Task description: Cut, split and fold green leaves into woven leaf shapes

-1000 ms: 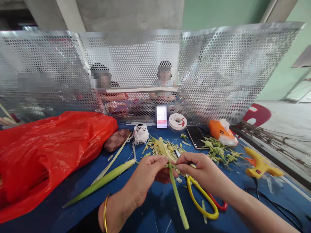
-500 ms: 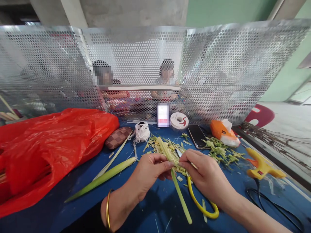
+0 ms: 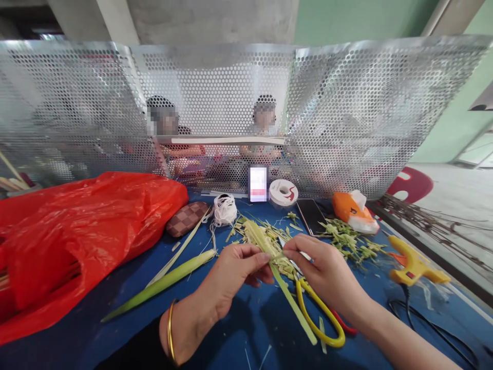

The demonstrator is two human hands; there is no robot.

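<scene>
The left hand (image 3: 239, 264) pinches a green leaf strip (image 3: 293, 304), the right hand (image 3: 321, 264) a thin strand (image 3: 277, 256), the shaping seemingly unfinished, a larger leaf (image 3: 159, 287) apparently unworked nearby.

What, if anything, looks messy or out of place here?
The leaf scraps look untidy: they lie strewn loosely over the blue table, including beside the dark phone. Nothing looks clearly broken.
</scene>
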